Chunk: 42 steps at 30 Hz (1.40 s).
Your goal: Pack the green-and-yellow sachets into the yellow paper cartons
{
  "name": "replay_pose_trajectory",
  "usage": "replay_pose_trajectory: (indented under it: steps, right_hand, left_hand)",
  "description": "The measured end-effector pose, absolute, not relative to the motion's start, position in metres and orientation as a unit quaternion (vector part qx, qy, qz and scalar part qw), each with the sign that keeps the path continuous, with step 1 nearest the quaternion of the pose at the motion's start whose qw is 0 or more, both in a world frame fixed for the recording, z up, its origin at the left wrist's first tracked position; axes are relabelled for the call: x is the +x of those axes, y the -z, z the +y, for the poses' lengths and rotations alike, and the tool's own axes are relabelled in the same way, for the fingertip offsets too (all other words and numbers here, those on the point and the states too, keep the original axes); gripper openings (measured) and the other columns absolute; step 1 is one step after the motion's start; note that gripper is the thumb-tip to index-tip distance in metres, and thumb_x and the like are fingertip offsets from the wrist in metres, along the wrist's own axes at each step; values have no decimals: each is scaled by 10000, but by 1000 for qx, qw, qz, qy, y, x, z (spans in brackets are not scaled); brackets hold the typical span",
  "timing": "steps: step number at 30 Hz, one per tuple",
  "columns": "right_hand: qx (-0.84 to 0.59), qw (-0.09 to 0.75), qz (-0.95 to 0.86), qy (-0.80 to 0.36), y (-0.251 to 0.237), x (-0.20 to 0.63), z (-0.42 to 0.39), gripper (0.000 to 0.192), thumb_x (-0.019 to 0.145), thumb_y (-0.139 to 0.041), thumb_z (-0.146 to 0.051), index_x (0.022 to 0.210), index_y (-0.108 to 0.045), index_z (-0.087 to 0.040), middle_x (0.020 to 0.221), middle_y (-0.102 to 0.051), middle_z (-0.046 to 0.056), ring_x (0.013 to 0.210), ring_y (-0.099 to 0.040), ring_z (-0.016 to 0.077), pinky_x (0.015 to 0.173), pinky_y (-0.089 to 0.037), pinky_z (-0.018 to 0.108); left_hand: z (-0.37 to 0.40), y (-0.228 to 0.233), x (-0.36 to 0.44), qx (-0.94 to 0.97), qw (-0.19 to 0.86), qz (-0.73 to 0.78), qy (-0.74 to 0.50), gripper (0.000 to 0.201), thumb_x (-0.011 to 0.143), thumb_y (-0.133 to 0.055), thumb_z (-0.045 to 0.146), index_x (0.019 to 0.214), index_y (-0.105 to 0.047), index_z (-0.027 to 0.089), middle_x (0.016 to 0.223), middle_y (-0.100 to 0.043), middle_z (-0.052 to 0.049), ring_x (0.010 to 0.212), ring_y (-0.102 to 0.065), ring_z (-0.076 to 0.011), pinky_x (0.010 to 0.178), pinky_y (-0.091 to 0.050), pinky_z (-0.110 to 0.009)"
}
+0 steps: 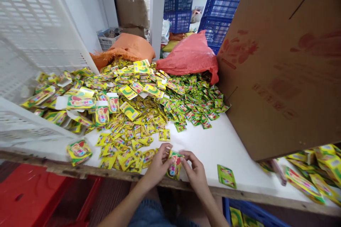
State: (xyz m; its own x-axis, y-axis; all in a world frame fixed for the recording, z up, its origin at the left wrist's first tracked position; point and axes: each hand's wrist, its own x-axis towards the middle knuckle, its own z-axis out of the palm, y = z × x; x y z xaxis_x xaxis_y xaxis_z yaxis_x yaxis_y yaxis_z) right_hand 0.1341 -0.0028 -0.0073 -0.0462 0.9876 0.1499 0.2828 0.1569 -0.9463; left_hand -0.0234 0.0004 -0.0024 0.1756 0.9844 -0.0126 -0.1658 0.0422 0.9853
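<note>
Holding a small, oblong cardboard box [174,171] between left hand [161,161] and right hand [194,168], above the rough front edge of the bench [205,149]. Can see crinkly, glossy yellow packets [128,159] heaped left of left hand, plus a flat green packet [226,176] right of right hand. Cannot make out the covered print.

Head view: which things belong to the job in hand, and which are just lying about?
Likely part of the job:
small printed box, between left hand and right hand
loose yellow sachets
loose green sachets
heaped printed boxes

Likely just lying about:
red plastic stool, below the white tabletop
stacked blue crates, at the back
grey basket, at the back
</note>
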Motion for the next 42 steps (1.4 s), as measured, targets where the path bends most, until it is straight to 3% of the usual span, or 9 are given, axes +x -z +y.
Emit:
replay_pose_trajectory:
  steps: [5, 10, 12, 15, 27, 33, 37, 40, 42]
  right_hand:
    - [-478, 431, -656, -395, -3, 130, 6, 230, 857, -466, -336, 845, -637, -183, 852, -628, 50, 855, -574, 184, 779, -443, 296]
    - [-512, 477, -616, -362, 1, 126, 8, 302, 833, -511, -340, 1088, -558, -185, 795, -619, 23, 763, -582, 158, 725, -469, 283]
    - [-495, 464, -638, -365, 0, 127, 6, 254, 836, -506, -334, 1021, -601, -188, 860, -633, 46, 829, -583, 169, 768, -463, 292]
    - [-469, 432, -679, -364, -6, 128, 1, 200, 828, -523, -320, 929, -645, -199, 963, -632, 67, 921, -569, 189, 802, -450, 302]
    - [-530, 414, -650, -354, -28, 117, 3, 212, 831, -506, -348, 823, -629, -176, 743, -644, 25, 683, -566, 150, 656, -444, 250]
    - [-494, 427, -664, -364, -7, 120, -7, 218, 839, -497, -330, 920, -636, -184, 907, -651, 60, 865, -590, 183, 780, -460, 281]
    - [-500, 423, -670, -348, -17, 124, -12, 238, 850, -464, -341, 908, -640, -191, 900, -658, 66, 863, -603, 188, 771, -479, 280]
    - [-543, 380, -695, -279, -42, 172, -21, 258, 830, -462, -387, 883, -655, -225, 911, -667, 58, 866, -610, 199, 752, -491, 270]
    - [-590, 306, -711, -231, -55, 230, -33, 247, 740, -554, -449, 835, -672, -253, 847, -684, 47, 767, -631, 206, 644, -511, 249]
  left_hand:
    - [8, -1, -33, 547, 583, 419, -430, 146, 749, -600, 242, 873, -584, 167, 799, -615, -27, 785, -594, -180, 712, -456, -258]
    - [8, -4, -32, 539, 549, 404, -495, 250, 748, -599, 187, 995, -557, 194, 974, -602, -44, 908, -586, -181, 820, -445, -277]
    - [6, -7, -32, 547, 536, 401, -502, 247, 764, -583, 184, 1010, -556, 194, 994, -610, -55, 940, -583, -186, 845, -439, -292]
    - [3, -13, -34, 588, 497, 427, -474, 121, 790, -558, 211, 876, -627, 162, 949, -642, -77, 936, -587, -197, 849, -433, -296]
    - [5, -21, -30, 532, 482, 496, -489, 138, 758, -592, 245, 793, -668, 135, 746, -668, -49, 696, -597, -169, 670, -458, -254]
    - [-2, -11, -35, 557, 487, 456, -495, 156, 760, -611, 254, 833, -712, 161, 833, -696, -70, 813, -626, -195, 763, -464, -279]
    - [-2, -14, -40, 616, 448, 451, -465, 188, 793, -574, 280, 891, -706, 189, 890, -692, -66, 852, -618, -185, 802, -459, -278]
    - [22, -25, -64, 623, 358, 529, -451, 325, 801, -550, 358, 1076, -616, 198, 1007, -645, -79, 820, -609, -181, 742, -476, -278]
    - [51, -36, -92, 597, 246, 631, -430, 443, 823, -481, 443, 1190, -525, 199, 1056, -606, -104, 803, -600, -197, 741, -469, -315]
